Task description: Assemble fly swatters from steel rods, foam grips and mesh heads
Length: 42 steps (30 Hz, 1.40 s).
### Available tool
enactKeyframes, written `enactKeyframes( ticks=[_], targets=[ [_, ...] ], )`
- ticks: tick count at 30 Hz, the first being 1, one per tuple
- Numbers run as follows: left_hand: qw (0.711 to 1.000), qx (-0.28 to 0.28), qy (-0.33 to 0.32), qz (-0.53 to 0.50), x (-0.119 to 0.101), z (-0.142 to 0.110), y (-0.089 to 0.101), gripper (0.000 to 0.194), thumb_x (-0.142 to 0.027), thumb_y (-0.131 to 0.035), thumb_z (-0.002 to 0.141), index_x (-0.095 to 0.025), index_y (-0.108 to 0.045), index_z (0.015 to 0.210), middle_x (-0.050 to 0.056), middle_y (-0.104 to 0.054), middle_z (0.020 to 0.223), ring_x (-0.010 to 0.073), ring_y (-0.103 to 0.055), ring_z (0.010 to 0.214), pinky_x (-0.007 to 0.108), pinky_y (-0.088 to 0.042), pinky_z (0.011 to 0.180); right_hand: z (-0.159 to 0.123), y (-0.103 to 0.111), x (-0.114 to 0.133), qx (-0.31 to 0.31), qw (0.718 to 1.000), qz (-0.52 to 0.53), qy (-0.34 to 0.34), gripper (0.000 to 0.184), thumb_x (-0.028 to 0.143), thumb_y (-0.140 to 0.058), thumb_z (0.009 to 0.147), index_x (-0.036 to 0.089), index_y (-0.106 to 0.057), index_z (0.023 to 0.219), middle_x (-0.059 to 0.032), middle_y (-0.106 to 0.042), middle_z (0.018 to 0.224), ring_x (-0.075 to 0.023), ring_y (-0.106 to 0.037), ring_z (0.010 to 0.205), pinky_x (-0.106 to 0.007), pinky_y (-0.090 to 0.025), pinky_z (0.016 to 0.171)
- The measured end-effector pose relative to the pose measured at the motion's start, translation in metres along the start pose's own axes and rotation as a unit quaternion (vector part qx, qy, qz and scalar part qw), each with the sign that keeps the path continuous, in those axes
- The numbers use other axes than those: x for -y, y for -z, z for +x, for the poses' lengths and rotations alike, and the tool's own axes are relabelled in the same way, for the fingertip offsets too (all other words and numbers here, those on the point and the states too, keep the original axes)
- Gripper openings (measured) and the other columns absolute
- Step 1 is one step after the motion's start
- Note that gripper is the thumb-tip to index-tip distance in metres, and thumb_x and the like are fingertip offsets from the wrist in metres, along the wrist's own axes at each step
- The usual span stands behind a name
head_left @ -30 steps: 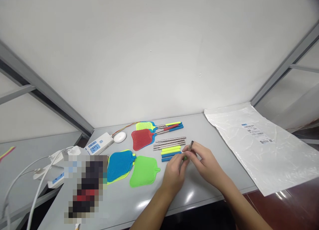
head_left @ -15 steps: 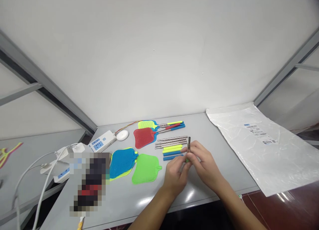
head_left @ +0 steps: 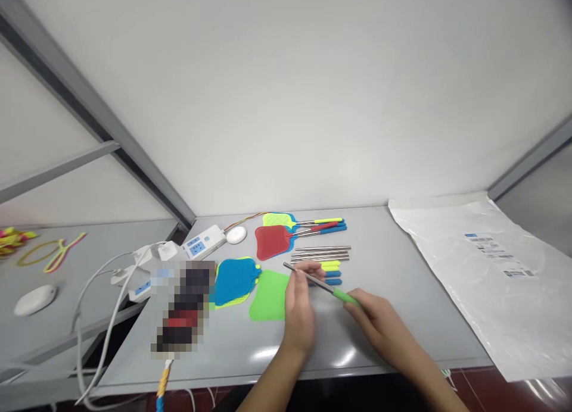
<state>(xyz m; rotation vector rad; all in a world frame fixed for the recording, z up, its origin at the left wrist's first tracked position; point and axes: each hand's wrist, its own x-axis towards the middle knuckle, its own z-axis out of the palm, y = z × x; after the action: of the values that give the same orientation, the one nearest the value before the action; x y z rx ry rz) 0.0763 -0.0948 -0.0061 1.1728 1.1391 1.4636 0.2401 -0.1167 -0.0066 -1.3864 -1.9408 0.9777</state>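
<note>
My right hand (head_left: 373, 318) grips the green handle (head_left: 345, 296) of a slim metal rod (head_left: 310, 278), which slants up to the left. My left hand (head_left: 300, 305) is beside the rod's far part, its fingers loosely curled and apart behind it; whether they touch it is unclear. Left of that hand lies a light green fly swatter head (head_left: 269, 296), partly covered by it. A blue swatter head (head_left: 235, 283) rests on a yellow one further left. Behind my hands are several bare metal rods (head_left: 322, 255), yellow handles (head_left: 331, 264) and blue handles (head_left: 333, 275).
Swatters with handles, including a red one (head_left: 272, 242), lie at the back. A power strip (head_left: 203, 243) and white round device (head_left: 236, 235) stand left of them. A blurred-out item (head_left: 185, 311) is on the near left, cables beyond. A white plastic bag (head_left: 473, 293) covers the right side.
The rod has gone from upright between both hands to slanting left, its green handle now showing in my right hand. My left hand has loosened and shifted left. The view has swung slightly left.
</note>
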Motion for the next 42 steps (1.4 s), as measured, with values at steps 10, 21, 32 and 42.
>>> enactKeyframes(
  ticks=[10, 21, 32, 42],
  targets=[
    [0.992, -0.117, 0.005, 0.056, 0.003, 0.007, 0.023, 0.046, -0.046, -0.030, 0.097, -0.019, -0.041, 0.062, -0.003, -0.033, 0.059, 0.0113, -0.033, 0.056, 0.025, -0.030, 0.055, -0.006, -0.023, -0.003, 0.042, 0.992, -0.110, 0.041, 0.029, 0.039, -0.032, 0.098, 0.023, -0.045, 0.078, 0.0000, -0.057, 0.064, -0.0166, -0.053, 0.058, -0.027, -0.034, 0.057],
    [0.991, -0.131, 0.003, 0.019, 0.001, 0.004, 0.013, 0.045, -0.042, -0.028, 0.098, -0.021, -0.033, 0.058, -0.003, -0.034, 0.054, 0.0118, -0.033, 0.053, 0.026, -0.030, 0.055, 0.003, -0.021, 0.024, 0.050, 0.988, -0.139, 0.054, 0.025, 0.034, -0.030, 0.098, 0.024, -0.041, 0.079, 0.0021, -0.059, 0.060, -0.0160, -0.054, 0.050, -0.025, -0.028, 0.050],
    [0.994, -0.111, -0.009, -0.009, 0.007, 0.012, 0.006, 0.045, -0.044, -0.029, 0.098, -0.020, -0.035, 0.060, -0.004, -0.034, 0.055, 0.0106, -0.031, 0.050, 0.026, -0.028, 0.050, 0.015, -0.029, 0.019, 0.013, 0.982, -0.179, 0.062, 0.026, 0.035, -0.028, 0.097, 0.024, -0.037, 0.076, 0.0031, -0.055, 0.052, -0.0171, -0.055, 0.046, -0.025, -0.027, 0.046],
    [0.998, 0.020, 0.022, 0.053, 0.011, -0.001, 0.015, 0.043, -0.042, -0.025, 0.098, -0.020, -0.036, 0.063, -0.004, -0.032, 0.058, 0.0108, -0.032, 0.055, 0.026, -0.029, 0.055, 0.017, -0.022, 0.020, 0.059, 0.971, -0.219, 0.076, 0.019, 0.030, -0.029, 0.099, 0.024, -0.042, 0.087, 0.0014, -0.066, 0.071, -0.0184, -0.064, 0.061, -0.026, -0.031, 0.052]
  ],
)
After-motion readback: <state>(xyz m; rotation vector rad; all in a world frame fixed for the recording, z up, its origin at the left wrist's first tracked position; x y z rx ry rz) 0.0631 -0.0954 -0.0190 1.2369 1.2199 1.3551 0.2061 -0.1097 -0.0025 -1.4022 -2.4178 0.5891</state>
